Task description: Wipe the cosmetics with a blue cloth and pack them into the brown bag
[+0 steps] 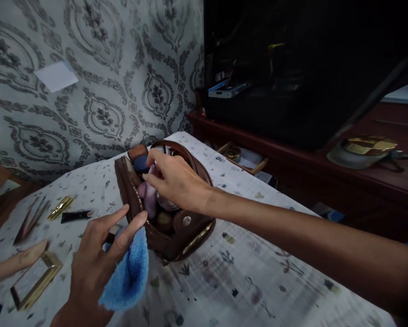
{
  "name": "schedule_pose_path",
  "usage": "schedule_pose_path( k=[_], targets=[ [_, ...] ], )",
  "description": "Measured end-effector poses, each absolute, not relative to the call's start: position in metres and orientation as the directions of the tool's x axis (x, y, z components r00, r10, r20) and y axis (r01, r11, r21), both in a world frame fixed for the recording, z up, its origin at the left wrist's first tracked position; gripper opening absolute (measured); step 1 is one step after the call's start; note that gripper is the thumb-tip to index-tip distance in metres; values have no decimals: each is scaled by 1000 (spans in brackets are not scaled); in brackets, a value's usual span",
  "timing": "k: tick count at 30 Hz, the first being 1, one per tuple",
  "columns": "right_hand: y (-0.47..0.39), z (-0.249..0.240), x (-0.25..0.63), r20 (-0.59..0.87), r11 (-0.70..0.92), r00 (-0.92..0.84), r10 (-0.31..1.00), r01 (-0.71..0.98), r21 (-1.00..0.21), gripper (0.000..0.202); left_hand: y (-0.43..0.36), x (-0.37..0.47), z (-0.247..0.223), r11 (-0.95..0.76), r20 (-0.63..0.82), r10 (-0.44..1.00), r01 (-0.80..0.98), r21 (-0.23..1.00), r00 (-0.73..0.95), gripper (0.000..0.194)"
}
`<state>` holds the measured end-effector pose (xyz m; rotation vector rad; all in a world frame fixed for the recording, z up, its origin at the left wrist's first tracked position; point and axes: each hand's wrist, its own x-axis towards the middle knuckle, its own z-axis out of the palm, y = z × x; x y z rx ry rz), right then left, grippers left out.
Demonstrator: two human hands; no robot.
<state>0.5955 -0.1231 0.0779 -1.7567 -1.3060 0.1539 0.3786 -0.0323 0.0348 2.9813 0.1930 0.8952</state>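
An open brown bag (204, 227) with a gold zipper lies on the patterned white cloth (251, 254). My right hand (176, 181) reaches into it from the right, its fingers curled at a pinkish-purple item (150, 200) inside; whether they grip it is hard to see. A dark blue round item (140, 164) lies just left of those fingers. Holding a light blue fuzzy cloth (131, 277) under its palm and lower fingers, my left hand (100, 250) has its index finger and thumb stretched to the bag's left edge.
On the left lie a gold-framed compact (37, 279), a black tube (76, 216), gold tubes (60, 207) and brushes (32, 220). Behind the bag are a patterned wall (102, 77) and, to the right, a dark red cabinet (292, 181) with an open drawer (258, 166) and large black screen (292, 81).
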Motion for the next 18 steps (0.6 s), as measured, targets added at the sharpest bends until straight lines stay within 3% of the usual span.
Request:
schedule_pose_path(
  k=[3,11,14,18],
  targets=[
    [-126,79,595,431,-32,403,807,759,-650,14,-33,381,33,-990,595,101,139,-19,798,51],
    [-128,87,589,494,83,124,861,923,-376,18,-35,383,35,-992,608,78,119,-28,790,48],
    [-127,90,592,483,133,56,874,928,-347,13,-36,383,38,-992,603,81,123,-29,793,48],
    [-127,88,596,475,22,181,861,920,-392,7,-36,384,37,-993,600,100,113,16,794,48]
  ],
)
